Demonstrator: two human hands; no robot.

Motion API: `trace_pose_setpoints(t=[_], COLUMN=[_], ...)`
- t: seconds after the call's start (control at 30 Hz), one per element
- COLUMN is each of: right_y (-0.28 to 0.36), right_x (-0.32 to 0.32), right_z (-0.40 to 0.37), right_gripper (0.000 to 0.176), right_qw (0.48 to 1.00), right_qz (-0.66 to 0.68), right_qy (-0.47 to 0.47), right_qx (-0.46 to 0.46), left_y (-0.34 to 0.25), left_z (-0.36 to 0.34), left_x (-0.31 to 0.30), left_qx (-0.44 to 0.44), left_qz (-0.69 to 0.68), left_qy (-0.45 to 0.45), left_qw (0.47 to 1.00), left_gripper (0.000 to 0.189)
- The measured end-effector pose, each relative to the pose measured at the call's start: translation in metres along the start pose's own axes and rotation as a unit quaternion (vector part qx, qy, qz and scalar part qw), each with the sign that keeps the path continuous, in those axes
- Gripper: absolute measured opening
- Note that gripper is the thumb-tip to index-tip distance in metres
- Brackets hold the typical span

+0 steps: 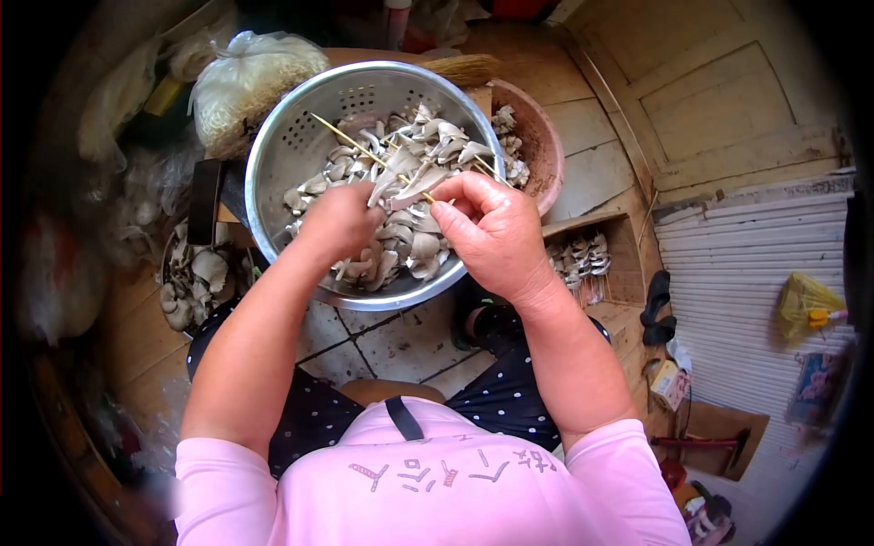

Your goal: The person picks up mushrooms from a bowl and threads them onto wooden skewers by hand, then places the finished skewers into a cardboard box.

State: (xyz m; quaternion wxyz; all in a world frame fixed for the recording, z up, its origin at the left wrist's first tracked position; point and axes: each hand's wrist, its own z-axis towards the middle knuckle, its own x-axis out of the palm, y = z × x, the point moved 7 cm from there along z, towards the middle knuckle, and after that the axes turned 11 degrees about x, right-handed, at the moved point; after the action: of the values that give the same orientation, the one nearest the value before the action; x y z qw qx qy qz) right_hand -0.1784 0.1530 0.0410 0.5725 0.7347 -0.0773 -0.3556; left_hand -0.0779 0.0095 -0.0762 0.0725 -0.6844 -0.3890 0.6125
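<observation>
A wide metal colander [264,196] full of torn grey oyster mushrooms [423,246] stands in front of me. Over it, my right hand [492,223] is closed, thumb and forefinger pinching a thin wooden skewer [341,134] near its lower right end. Mushroom pieces [421,182] hang on that skewer close to my fingertips. My left hand [341,220], slightly blurred, is closed just left of the skewer, with a pale strip of oyster mushroom [384,185] at its fingertips. The fingers are partly hidden by the back of the hand.
Behind the colander at right sits a pink basin [543,150] with mushroom bits. A cardboard box [628,259] at right holds several filled skewers [583,259]. More mushrooms [196,278] lie in a container at left, below a plastic bag [250,86].
</observation>
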Motion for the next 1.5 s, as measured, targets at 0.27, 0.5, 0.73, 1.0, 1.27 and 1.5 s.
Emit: trace_pose_setpoints(t=[0.27, 0.5, 0.73, 1.0, 1.27, 1.5], right_y=[0.001, -0.001, 0.002, 0.002, 0.000, 0.002], right_x=[-0.001, 0.005, 0.007, 0.004, 0.002, 0.004], right_z=[0.000, 0.001, -0.001, -0.002, -0.002, -0.005], right_gripper=[0.015, 0.015, 0.010, 0.015, 0.015, 0.010], right_qw=[1.000, 1.000, 1.000, 0.999, 0.999, 0.999], right_qz=[-0.026, -0.027, -0.029, -0.033, -0.044, -0.047], right_qy=[-0.001, 0.003, 0.010, 0.010, 0.002, -0.003], right_qx=[0.006, 0.012, -0.001, 0.015, 0.017, -0.004], left_y=[0.025, 0.030, 0.043, 0.036, 0.025, 0.021], left_z=[-0.010, -0.017, -0.017, -0.017, -0.018, -0.019], left_x=[-0.063, -0.075, -0.077, -0.078, -0.075, -0.068], left_qx=[-0.065, -0.067, -0.061, -0.059, -0.067, -0.090], left_qz=[-0.610, -0.703, -0.738, -0.713, -0.702, -0.705], left_qy=[-0.243, -0.289, -0.306, -0.308, -0.282, -0.241], left_qw=[0.751, 0.646, 0.598, 0.627, 0.650, 0.661], left_gripper=[0.020, 0.022, 0.024, 0.023, 0.024, 0.026])
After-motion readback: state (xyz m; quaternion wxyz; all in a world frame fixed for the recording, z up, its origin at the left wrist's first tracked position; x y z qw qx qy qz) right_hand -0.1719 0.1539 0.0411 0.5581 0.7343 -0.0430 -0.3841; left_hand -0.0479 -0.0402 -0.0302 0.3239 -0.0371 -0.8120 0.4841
